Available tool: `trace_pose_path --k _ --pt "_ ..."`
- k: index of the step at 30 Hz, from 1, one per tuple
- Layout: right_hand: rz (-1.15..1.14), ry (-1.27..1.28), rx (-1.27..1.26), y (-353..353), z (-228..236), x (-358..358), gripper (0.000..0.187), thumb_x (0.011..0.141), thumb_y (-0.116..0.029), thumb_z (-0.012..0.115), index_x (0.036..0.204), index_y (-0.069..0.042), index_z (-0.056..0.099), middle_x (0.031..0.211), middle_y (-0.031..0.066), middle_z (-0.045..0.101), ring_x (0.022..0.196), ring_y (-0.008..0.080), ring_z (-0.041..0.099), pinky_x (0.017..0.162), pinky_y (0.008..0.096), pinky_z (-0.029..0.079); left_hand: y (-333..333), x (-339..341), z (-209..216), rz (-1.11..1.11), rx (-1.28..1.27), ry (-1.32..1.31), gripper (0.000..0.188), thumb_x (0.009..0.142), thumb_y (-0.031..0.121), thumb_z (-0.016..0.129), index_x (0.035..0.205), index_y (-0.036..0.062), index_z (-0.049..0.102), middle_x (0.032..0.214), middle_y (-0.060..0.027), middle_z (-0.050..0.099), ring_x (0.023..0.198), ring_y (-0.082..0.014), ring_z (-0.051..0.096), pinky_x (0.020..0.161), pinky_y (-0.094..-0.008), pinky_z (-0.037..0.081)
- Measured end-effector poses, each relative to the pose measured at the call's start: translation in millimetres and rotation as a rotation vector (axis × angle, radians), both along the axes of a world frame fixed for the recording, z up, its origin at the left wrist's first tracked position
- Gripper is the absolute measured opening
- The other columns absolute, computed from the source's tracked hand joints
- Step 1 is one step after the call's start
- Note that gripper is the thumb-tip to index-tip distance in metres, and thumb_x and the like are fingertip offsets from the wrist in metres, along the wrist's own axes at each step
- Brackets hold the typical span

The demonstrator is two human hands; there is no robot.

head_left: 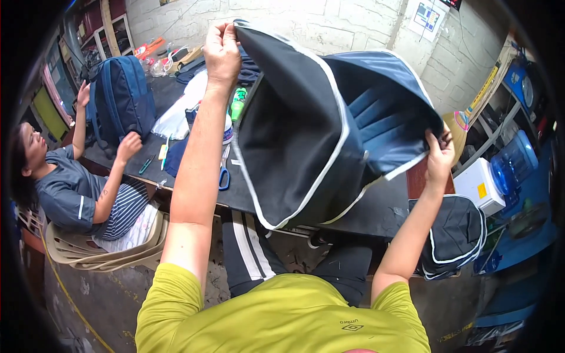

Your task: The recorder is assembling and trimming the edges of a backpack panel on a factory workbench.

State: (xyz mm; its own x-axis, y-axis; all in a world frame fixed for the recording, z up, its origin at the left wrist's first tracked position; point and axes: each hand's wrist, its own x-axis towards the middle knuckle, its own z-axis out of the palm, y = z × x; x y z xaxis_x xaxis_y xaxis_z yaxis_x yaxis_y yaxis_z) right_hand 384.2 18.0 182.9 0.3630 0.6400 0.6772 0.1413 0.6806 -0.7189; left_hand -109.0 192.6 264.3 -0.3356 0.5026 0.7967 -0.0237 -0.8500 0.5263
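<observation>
Two bare hands hold up a big bag shell point(300, 141). It is black inside, with dark blue cloth on its right part and a pale strip sewn along its edges. It is held above the middle of the dark worktop point(379, 212), and its low corner hangs by the near edge. I cannot tell if it touches the top.

The left hand point(223, 53) is up high and pinches the top left corner of the bag shell between thumb and fingers. The right hand point(440, 154) is lower and grips the right side of the blue cloth, fingers bent around its edge.

Left of the bag shell, scissors point(224, 176) with blue handles lie near the near edge of the worktop. A green bottle point(238, 105) stands farther back. A white tub point(228, 130) is partly hidden by the left arm. Small green snips point(146, 165) lie close to the near edge, more to the left.

A blue backpack point(120, 94) stands at the left end of the worktop. Another person point(65, 188) sits there on a tan chair point(147, 247), both hands raised near it. Past the right end, black bags point(456, 232) with white edges sit in a pile.
</observation>
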Motion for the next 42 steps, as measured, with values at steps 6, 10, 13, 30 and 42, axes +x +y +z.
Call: trace_pose_path --k 6,10,13,30,42 --pt "-0.055 0.049 -0.139 91 -60 -13 0.037 0.103 -0.002 0.076 0.138 0.005 0.067 0.125 0.0068 0.075 0.111 0.0128 0.070 0.104 0.0290 0.053 17 32 -6 0.209 0.060 0.134 0.023 0.110 0.018 0.070 0.113 -0.0037 0.071 0.102 -0.0133 0.078 0.093 -0.0192 0.072 0.086 -0.0343 0.059" --pt "-0.309 0.080 0.018 105 -50 -12 0.031 0.102 -0.003 0.079 0.131 0.006 0.071 0.114 0.0065 0.076 0.102 0.0113 0.070 0.093 0.0263 0.056 15 56 -16 0.198 0.072 0.169 0.022 0.110 0.017 0.069 0.114 -0.0040 0.070 0.100 -0.0119 0.077 0.092 -0.0172 0.071 0.086 -0.0327 0.058" --pt "-0.324 0.147 0.126 98 14 -12 0.032 0.100 -0.005 0.082 0.129 0.007 0.073 0.117 0.0090 0.077 0.106 0.0141 0.072 0.096 0.0287 0.057 15 39 -10 0.132 0.075 -0.019 0.018 0.114 0.015 0.064 0.119 -0.0015 0.066 0.105 -0.0075 0.073 0.090 -0.0130 0.067 0.083 -0.0280 0.056" --pt "-0.027 -0.640 -0.309 49 89 -106 0.040 0.087 -0.026 0.095 0.111 -0.002 0.074 0.089 -0.0010 0.069 0.085 0.0071 0.061 0.075 0.0243 0.048 -42 32 -189 -0.015 -0.557 -0.229 0.031 0.120 0.018 0.042 0.142 0.0013 0.056 0.128 -0.0120 0.068 0.107 -0.0189 0.073 0.087 -0.0395 0.069" --pt "-0.769 -0.805 0.318 -9 -43 -109 0.027 0.073 0.008 0.080 0.094 -0.008 0.077 0.084 0.0095 0.066 0.080 0.0299 0.066 0.073 0.0402 0.054 -72 43 -217 -0.110 -0.550 -0.143 0.021 0.113 0.013 0.044 0.118 0.0056 0.063 0.107 -0.0017 0.066 0.091 -0.0111 0.065 0.077 -0.0316 0.062"
